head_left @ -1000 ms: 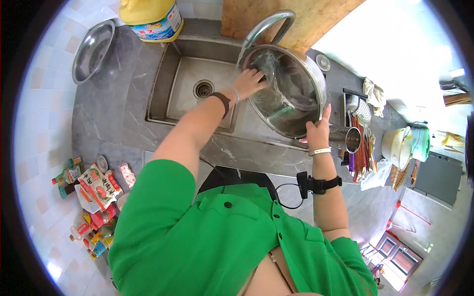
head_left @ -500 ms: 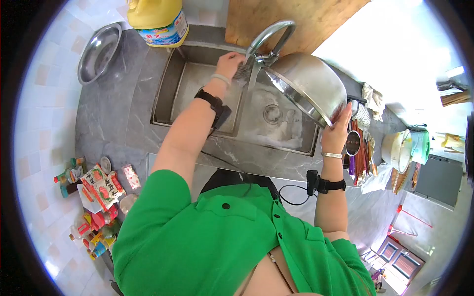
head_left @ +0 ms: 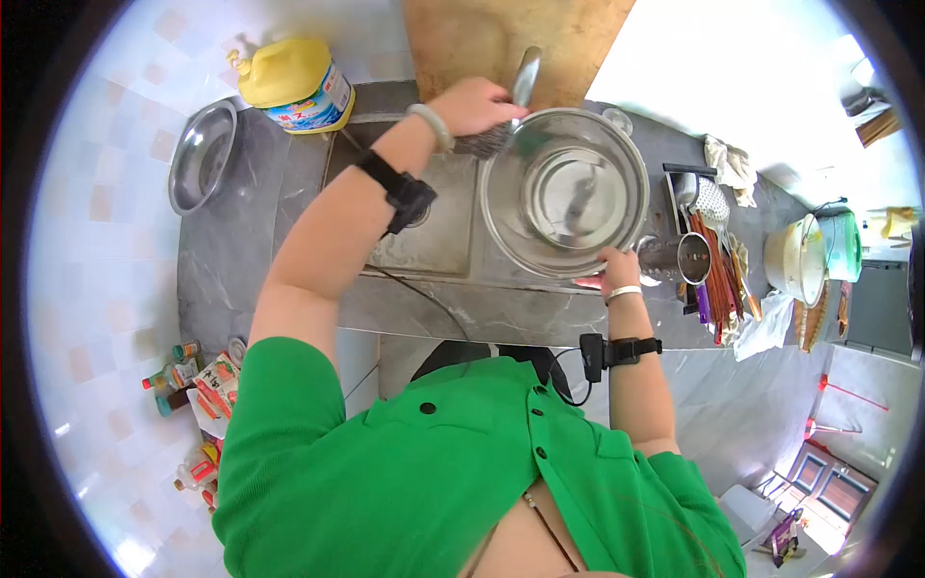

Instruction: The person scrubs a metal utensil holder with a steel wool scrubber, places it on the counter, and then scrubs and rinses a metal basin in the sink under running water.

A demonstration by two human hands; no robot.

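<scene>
A large round stainless steel basin (head_left: 513, 207) sits over the right sink bowl, its open side facing me. My right hand (head_left: 619, 270) is closed on its lower right rim. My left hand (head_left: 474, 108) is beside the tap (head_left: 527, 75), with a grey steel wool scourer (head_left: 486, 144) under its curled fingers. The fingertips reach the basin's upper left rim and the tap; whether they touch the tap I cannot tell. The left bowl of the double sink (head_left: 438, 252) shows beneath my left forearm, while the basin hides most of the right bowl.
A yellow jug (head_left: 294, 77) and an oval metal bowl (head_left: 204, 159) stand at the left. A wooden board (head_left: 462, 48) leans behind the sink. To the right are a utensil rack with chopsticks (head_left: 725, 279), a white bucket (head_left: 792, 260) and a cloth (head_left: 729, 171).
The basin has turned from tilted on its side to facing me. My left hand has moved up and right to the tap. My right hand has shifted slightly left and down with the rim.
</scene>
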